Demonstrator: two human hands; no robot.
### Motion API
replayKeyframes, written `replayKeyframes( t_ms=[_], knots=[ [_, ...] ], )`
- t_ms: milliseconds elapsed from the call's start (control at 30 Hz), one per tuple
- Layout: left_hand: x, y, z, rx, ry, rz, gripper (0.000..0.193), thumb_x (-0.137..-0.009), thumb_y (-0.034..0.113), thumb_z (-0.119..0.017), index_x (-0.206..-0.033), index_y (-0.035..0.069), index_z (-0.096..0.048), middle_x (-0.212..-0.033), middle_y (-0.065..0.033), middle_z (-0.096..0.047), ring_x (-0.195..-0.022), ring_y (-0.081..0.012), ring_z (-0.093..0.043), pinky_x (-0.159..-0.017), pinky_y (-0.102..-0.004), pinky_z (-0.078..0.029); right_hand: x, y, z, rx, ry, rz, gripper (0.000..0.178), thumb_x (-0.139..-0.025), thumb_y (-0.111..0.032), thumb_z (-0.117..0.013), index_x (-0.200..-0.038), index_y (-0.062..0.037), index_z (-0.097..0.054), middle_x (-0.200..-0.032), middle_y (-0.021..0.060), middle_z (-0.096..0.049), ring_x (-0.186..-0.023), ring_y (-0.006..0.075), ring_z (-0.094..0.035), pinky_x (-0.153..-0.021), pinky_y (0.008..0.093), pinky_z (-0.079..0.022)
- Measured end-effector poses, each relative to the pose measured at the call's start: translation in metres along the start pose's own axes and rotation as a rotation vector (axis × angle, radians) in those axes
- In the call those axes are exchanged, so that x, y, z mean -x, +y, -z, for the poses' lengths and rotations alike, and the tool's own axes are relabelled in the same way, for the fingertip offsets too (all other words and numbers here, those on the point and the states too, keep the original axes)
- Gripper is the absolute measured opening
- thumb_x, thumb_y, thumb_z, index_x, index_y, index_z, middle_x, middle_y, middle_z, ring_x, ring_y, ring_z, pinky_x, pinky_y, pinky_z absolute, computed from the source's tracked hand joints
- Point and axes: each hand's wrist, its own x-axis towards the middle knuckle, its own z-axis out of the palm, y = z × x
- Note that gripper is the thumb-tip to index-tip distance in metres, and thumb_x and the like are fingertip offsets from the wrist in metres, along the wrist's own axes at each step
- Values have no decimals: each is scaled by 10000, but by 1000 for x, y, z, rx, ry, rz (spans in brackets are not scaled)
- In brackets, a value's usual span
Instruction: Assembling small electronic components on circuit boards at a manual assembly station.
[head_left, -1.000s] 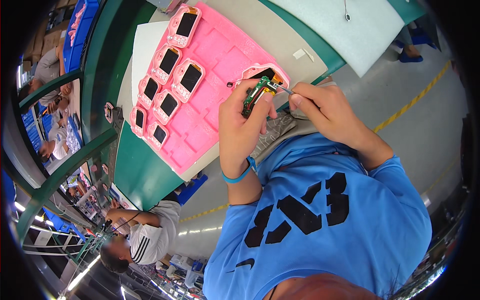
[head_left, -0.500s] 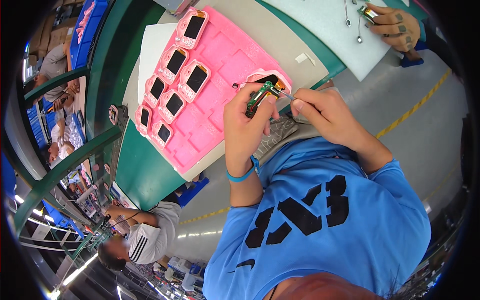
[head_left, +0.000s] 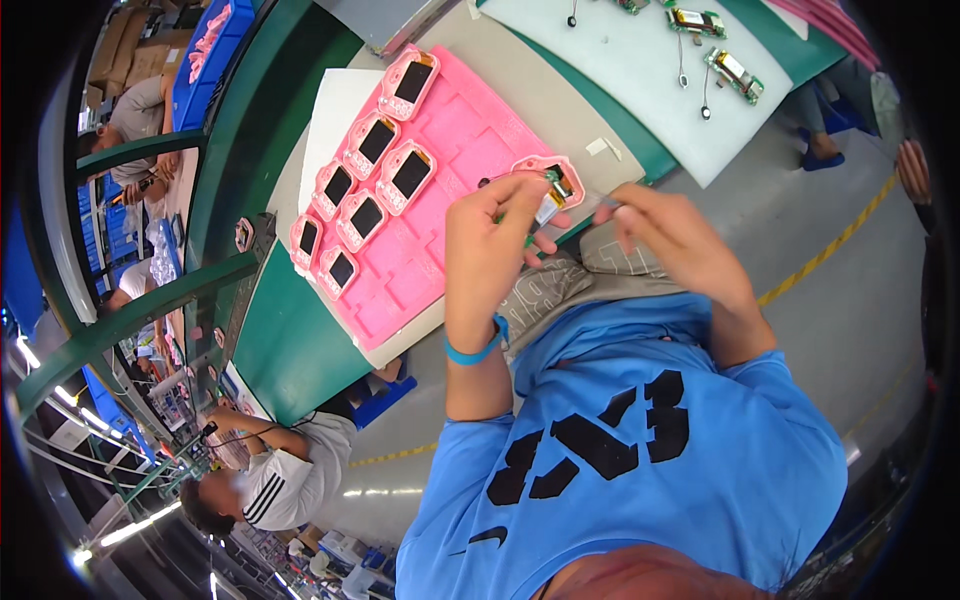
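My left hand (head_left: 485,240), a blue band at its wrist, is closed around a small green circuit board (head_left: 548,206) with a silver-yellow battery. My fingers hide part of the board. Just to its right, my right hand (head_left: 670,235) pinches a thin metal tool (head_left: 603,201), apart from the board and blurred. Behind the board, a pink camera-shaped shell (head_left: 572,172) rests at the right end of the pink foam tray (head_left: 455,130). Several more pink shells with dark screens (head_left: 411,174) sit in the tray's left part.
Beyond the tray, a white foam sheet (head_left: 640,80) carries several circuit boards (head_left: 735,74) with wired round parts. A person's hand (head_left: 913,170) shows at the far right. Another person in a white-sleeved shirt (head_left: 290,485) sits at lower left. Green rails (head_left: 130,305) run along the left.
My right hand has drawn the tool back from the board, and the board has turned in my left hand. The other person's hand has left the white sheet. The whole view has shifted slightly.
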Motion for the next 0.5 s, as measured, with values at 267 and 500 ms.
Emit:
replayKeyframes(
  t_ms=[267,500],
  knots=[
    [1,2,17,90,-130,-82,602,-1152,413,-394,-1378,-67,-678,-967,-200,-779,-639,-198,-699,-564,-237,-569,-40,-19,-18,471,65,340,397,-919,-115,-783,-1316,-113,-760,-975,52,-801,-668,200,-638,-629,312,-485],
    [19,-31,47,218,7,-131,441,-1071,277,-664,-1393,-24,-691,-1167,-181,-767,-806,-206,-719,-714,-276,-591,-59,-2,-20,707,87,526,403,-880,-109,-804,-1280,-98,-762,-1084,101,-815,-771,260,-728,-687,339,-543]
  ],
)
